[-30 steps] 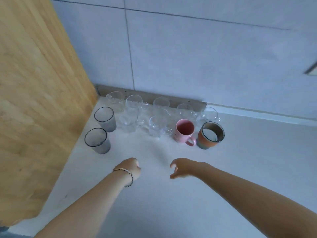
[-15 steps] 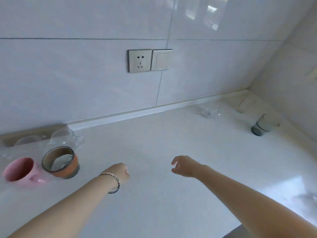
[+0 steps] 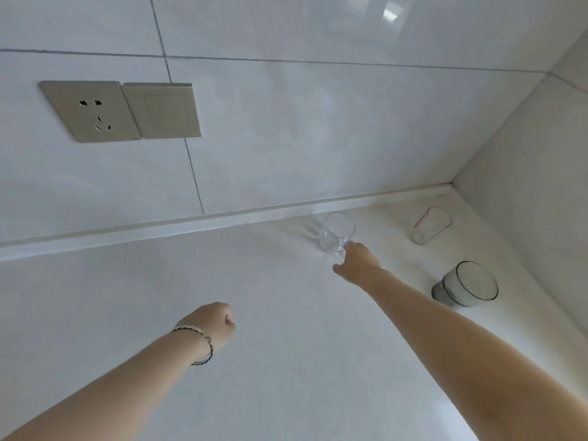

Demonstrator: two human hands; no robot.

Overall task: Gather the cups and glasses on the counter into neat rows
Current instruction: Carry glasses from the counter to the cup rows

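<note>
Glass [image 3: 336, 232], at the tips of the spread right hand [image 3: 358, 261] fingers [image 3: 349, 247], not yet held: judged light, slick, breakable; best gripped round its side. Left hand [image 3: 211, 323] curled, empty.

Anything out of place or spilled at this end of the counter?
Nothing spilled or tipped. Three glasses stand scattered near the corner instead of in a row: a clear glass, a red-rimmed glass and a grey tumbler.
</note>
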